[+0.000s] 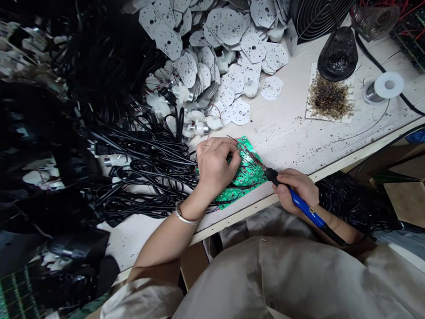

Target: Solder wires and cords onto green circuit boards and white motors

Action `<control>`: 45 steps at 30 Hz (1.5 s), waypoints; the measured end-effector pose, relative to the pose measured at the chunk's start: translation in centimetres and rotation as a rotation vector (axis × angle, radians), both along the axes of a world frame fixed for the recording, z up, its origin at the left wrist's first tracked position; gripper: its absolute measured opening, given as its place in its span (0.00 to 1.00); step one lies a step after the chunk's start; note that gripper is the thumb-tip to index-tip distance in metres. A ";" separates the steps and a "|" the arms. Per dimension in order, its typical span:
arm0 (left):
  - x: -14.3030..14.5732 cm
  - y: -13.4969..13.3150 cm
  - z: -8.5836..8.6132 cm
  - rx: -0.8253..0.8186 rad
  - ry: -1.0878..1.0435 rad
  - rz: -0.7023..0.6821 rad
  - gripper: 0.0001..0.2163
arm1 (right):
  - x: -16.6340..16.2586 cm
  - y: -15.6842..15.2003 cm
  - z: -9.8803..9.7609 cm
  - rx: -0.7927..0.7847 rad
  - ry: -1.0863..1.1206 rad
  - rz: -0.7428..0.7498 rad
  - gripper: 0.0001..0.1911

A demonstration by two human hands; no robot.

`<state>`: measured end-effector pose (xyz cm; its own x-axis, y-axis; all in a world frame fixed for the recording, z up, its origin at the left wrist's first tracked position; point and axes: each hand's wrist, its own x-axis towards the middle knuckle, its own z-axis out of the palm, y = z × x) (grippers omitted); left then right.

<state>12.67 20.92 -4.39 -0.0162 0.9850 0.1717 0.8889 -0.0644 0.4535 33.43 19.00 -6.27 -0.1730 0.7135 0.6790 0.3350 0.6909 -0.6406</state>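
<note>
A green circuit board lies near the front edge of the bench, with dark wires running over it. My right hand is wrapped round a blue and black soldering iron, its tip pointing up and left over the board. Over the board's left part is my left hand, thumb and forefinger pinched at a thin dark wire. The exact grip of those fingertips is partly hidden. Bundles of black cable spread out left of the board, some reaching onto it.
White plates with small components are heaped at the back, among small motors. At right stand a solder spool, a soiled square pad, a black dish and a fan. More boards sit at the far right.
</note>
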 end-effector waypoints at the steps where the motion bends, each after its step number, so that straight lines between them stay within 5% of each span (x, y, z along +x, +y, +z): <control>1: 0.0 0.0 0.0 -0.002 0.003 0.002 0.05 | 0.0 0.0 -0.1 0.004 0.012 0.008 0.09; 14: 0.1 0.0 0.1 -0.021 -0.019 0.009 0.05 | -0.1 0.4 0.6 -0.015 -0.036 0.121 0.10; 34: -0.4 -0.3 0.6 -0.104 -0.049 -0.111 0.04 | 0.6 -0.2 0.5 -0.091 0.041 0.029 0.08; 45: -0.2 0.0 0.5 -0.115 -0.042 -0.098 0.04 | 1.0 -0.3 0.5 -0.212 -0.153 0.055 0.05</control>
